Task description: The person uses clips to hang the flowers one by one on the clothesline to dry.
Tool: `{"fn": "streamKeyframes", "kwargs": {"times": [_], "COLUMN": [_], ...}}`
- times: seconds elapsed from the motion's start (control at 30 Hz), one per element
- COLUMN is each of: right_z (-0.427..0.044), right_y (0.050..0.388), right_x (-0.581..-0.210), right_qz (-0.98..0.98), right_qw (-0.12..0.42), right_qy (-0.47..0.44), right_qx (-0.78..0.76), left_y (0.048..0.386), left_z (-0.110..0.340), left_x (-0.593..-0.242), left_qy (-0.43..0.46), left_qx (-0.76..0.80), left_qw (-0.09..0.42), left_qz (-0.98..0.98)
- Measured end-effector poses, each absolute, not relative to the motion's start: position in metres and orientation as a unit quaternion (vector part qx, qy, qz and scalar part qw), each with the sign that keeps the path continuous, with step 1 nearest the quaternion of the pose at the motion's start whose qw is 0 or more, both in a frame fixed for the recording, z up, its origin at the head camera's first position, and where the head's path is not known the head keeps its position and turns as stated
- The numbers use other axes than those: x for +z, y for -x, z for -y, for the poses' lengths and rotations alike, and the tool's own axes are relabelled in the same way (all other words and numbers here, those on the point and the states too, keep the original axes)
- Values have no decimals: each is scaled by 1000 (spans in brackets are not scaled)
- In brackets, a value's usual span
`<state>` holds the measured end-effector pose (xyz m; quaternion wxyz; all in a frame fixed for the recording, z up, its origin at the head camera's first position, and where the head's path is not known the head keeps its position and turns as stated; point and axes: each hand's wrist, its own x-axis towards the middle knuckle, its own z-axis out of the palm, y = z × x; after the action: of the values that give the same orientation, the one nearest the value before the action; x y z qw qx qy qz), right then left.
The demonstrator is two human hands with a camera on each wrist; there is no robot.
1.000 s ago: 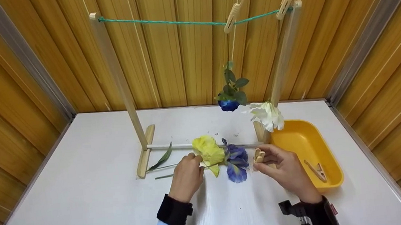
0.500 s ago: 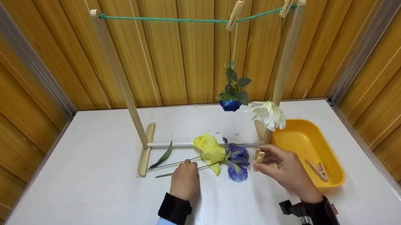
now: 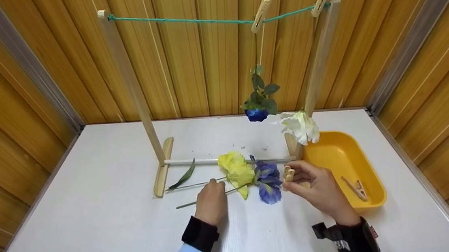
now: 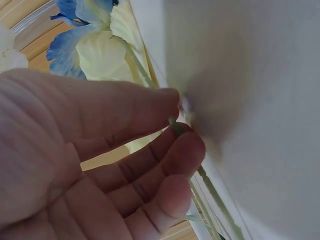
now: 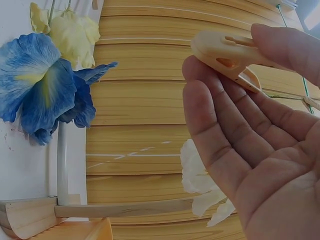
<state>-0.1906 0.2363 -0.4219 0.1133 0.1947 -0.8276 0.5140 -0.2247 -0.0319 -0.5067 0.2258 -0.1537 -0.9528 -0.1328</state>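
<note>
The left hand (image 3: 211, 202) pinches a green stem (image 4: 215, 195) between thumb and fingers, low over the white table. That stem runs toward a purple-blue flower (image 3: 269, 181), which lies beside a yellow flower (image 3: 236, 169) whose own stem lies just behind the hand. In the right hand (image 3: 320, 188) a beige clothespin (image 5: 225, 52) is held between thumb and fingertips, just right of the purple-blue petals. A blue rose (image 3: 257, 114) and a white flower (image 3: 301, 127) hang head down below two clothespins (image 3: 264, 11) on the green line (image 3: 182, 20).
A wooden frame with a left post (image 3: 134, 93) and right post (image 3: 322, 60) carries the line. Its lower bar (image 3: 191, 161) passes behind the flowers. At the right, a yellow tray (image 3: 334, 149) holds another clothespin (image 3: 355, 189). Wood-patterned panels surround the table (image 3: 74, 220).
The left hand has moved off the yellow flower toward the front and onto the stem. The purple-blue flower has shifted slightly right. The right hand stays nearly still with its clothespin.
</note>
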Motion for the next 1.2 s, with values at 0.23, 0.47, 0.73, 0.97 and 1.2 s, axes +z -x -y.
{"fn": "streamKeyframes", "kwargs": {"times": [0.23,0.47,0.73,0.97,1.2], "right_z": [-236,-236,-236,-236,-236], "right_y": [191,191,190,190,189], "right_x": [-421,-421,-419,-419,-418], "right_qz": [826,824,822,818,821], "right_qw": [122,118,121,136,125], "right_qy": [-206,-196,-193,-196,-181], "right_qx": [510,518,521,523,527], "left_y": [229,234,229,224,218], "left_z": [31,37,40,38,36], "left_x": [-510,-503,-484,-473,-469], "left_qy": [153,164,184,196,230], "left_qx": [-139,-159,-166,-165,-171], "left_qw": [246,246,213,197,174], "left_qz": [947,942,945,946,942]}}
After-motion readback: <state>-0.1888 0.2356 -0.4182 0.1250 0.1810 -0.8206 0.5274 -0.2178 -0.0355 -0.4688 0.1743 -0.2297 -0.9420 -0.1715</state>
